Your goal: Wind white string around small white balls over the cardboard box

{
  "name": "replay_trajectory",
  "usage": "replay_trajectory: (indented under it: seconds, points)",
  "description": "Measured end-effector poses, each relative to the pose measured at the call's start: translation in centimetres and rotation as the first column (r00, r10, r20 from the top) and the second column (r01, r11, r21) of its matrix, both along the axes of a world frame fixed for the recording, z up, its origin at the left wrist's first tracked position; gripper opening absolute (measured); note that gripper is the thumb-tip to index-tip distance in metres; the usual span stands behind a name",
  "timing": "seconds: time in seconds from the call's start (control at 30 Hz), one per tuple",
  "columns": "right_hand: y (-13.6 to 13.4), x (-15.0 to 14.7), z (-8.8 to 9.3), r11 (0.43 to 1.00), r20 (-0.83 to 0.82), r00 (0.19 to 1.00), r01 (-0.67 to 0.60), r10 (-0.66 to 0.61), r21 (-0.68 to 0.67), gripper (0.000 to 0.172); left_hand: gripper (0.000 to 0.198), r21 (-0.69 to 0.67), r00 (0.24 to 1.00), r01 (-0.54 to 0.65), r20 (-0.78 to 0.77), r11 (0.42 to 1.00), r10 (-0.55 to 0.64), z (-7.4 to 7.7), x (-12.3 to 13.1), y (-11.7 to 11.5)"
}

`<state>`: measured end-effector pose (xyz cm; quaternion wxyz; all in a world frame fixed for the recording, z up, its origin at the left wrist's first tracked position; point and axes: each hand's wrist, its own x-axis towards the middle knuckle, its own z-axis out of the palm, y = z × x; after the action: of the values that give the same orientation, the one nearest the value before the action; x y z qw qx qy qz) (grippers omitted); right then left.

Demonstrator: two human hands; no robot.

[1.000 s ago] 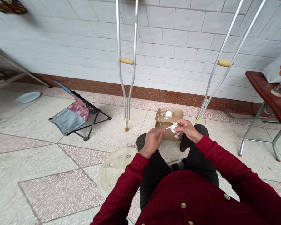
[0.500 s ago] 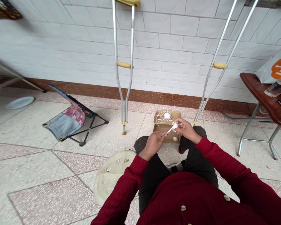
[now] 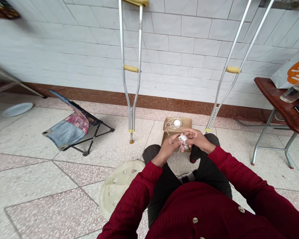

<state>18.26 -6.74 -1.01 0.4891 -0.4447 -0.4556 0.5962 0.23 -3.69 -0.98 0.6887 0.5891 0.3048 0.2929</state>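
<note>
My left hand (image 3: 167, 149) and my right hand (image 3: 198, 139) meet above my knees, with the fingers of both closed on a small white bundle of cord (image 3: 182, 138). A short white strand hangs below the bundle. Just beyond my hands lies an open cardboard box (image 3: 176, 133), partly hidden by them. Inside it sits a white ball of string (image 3: 177, 123), with loose loops of white cord (image 3: 170, 125) beside it.
Two aluminium crutches (image 3: 131, 79) stand against the tiled wall on either side of the box. A round plastic stool seat (image 3: 119, 187) lies near my left knee. A folding stool (image 3: 72, 126) is at left, and a brown-topped table (image 3: 276, 99) holds a bottle at right.
My hands have come closer together and now both close on the white bundle. Before, the right hand held it while the left pinched a strand. The view has shifted slightly.
</note>
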Motion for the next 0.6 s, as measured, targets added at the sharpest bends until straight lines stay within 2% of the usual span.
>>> replay_trajectory:
  seconds: [0.1,0.2,0.33,0.43,0.5,0.6]
  points:
    - [0.0,0.1,-0.2,0.997,-0.051,0.998,0.045,-0.048,-0.057,0.036,0.062,-0.022,0.999,-0.032,-0.018,0.999,0.031,-0.3,0.1,-0.2]
    - [-0.2,0.3,-0.2,0.994,-0.099,0.995,0.022,-0.033,-0.111,0.027,0.062,-0.011,0.995,-0.09,-0.048,0.996,0.089,-0.5,0.1,-0.5]
    - [-1.2,0.3,0.0,0.983,-0.223,0.975,-0.036,-0.005,-0.178,0.034,0.053,0.045,0.991,-0.123,-0.054,0.991,0.125,-0.7,0.1,-0.9]
    - [-2.1,0.0,0.0,0.987,-0.26,0.966,-0.044,0.002,-0.157,0.04,0.049,0.116,0.986,-0.124,-0.1,0.985,0.135,-0.9,0.2,-1.1]
    - [-2.4,-0.3,-0.2,0.99,-0.241,0.97,-0.009,-0.025,-0.14,0.042,0.045,0.173,0.979,-0.117,-0.145,0.978,0.143,-1.0,0.3,-1.2]
    - [-2.2,-0.5,-0.5,0.985,-0.206,0.969,0.111,-0.137,-0.134,0.037,0.046,0.202,0.97,-0.14,-0.169,0.969,0.176,-0.9,0.5,-1.7]
